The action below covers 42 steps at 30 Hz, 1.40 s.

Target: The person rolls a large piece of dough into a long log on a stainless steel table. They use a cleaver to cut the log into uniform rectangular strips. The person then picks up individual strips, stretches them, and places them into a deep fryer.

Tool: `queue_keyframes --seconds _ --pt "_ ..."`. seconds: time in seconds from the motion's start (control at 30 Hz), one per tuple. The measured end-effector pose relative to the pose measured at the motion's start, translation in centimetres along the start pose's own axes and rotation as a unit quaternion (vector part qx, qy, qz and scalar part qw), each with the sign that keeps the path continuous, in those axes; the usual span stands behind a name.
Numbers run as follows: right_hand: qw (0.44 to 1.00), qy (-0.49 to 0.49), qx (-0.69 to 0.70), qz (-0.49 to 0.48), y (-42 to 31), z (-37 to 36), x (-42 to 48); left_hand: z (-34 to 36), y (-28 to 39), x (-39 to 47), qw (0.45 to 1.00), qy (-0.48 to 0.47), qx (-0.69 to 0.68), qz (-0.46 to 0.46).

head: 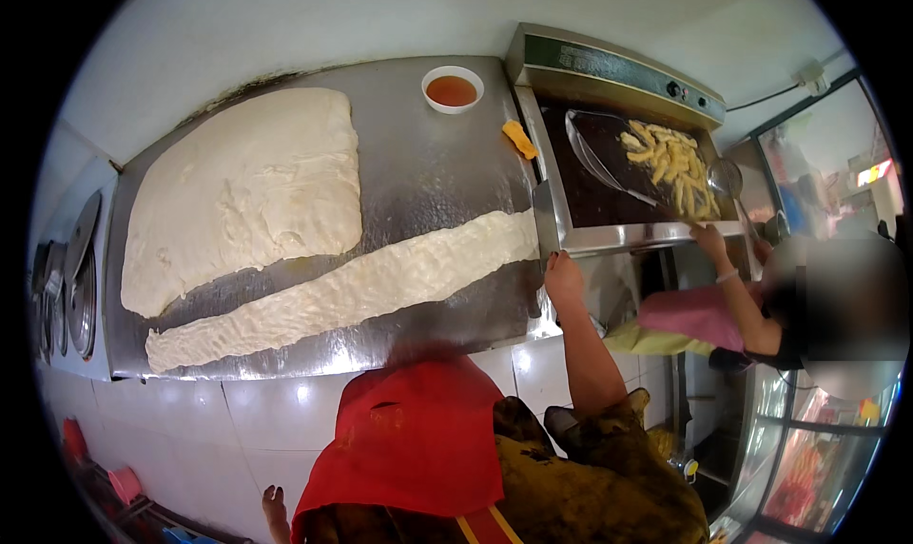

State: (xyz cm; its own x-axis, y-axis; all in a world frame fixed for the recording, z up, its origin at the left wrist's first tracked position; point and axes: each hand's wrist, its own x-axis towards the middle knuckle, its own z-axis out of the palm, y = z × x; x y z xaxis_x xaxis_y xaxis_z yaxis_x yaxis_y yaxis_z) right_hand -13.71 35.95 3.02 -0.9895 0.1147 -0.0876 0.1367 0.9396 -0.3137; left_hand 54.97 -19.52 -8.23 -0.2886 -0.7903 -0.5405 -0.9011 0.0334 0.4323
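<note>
A broad metal blade, seemingly a cleaver or dough cutter, stands at the right end of a long strip of dough. My right hand is closed around its handle by the steel table's edge. Low at my left side hangs my left hand, with nothing seen in it and its fingers loosely bent. Behind the strip lies a large, thick slab of dough. A white bowl of reddish-brown liquid sits near the wall, and a crumpled orange-yellow piece lies by the table's right edge.
Right of the steel table stands a fryer with dark oil, browning dough sticks and a wire strainer. A co-worker's hand is over its front edge, close to my right hand. Metal lids stand at far left.
</note>
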Motion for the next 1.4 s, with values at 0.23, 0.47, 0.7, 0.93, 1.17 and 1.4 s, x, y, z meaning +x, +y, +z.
queue_keyframes --seconds 0.23,0.47,0.7,0.93,1.17,1.4 --pt "0.999 -0.006 0.028 -0.04 -2.7 -1.5 -0.5 0.9 1.0 -0.8 0.992 -0.038 -0.09 -0.085" --pt "0.999 -0.023 0.039 -0.029 -4.9 -0.5 -2.8 -2.0 0.5 2.7 0.995 -0.066 0.028 0.073" --pt "0.998 -0.051 -0.003 -0.031 -4.9 2.4 -3.0 -0.4 8.2 2.5 0.994 -0.062 -0.065 -0.07" --pt "0.995 -0.076 -0.005 -0.058 -8.7 3.1 -5.0 -0.8 7.9 3.6 0.991 -0.06 -0.076 -0.089" --pt "0.994 -0.067 0.081 -0.031 -12.3 0.9 -7.8 -1.7 2.9 4.5 0.984 -0.095 -0.096 -0.118" --pt "0.99 -0.122 0.06 -0.031 -11.4 5.3 -9.0 -3.8 3.3 6.7 0.988 -0.059 -0.116 -0.079"
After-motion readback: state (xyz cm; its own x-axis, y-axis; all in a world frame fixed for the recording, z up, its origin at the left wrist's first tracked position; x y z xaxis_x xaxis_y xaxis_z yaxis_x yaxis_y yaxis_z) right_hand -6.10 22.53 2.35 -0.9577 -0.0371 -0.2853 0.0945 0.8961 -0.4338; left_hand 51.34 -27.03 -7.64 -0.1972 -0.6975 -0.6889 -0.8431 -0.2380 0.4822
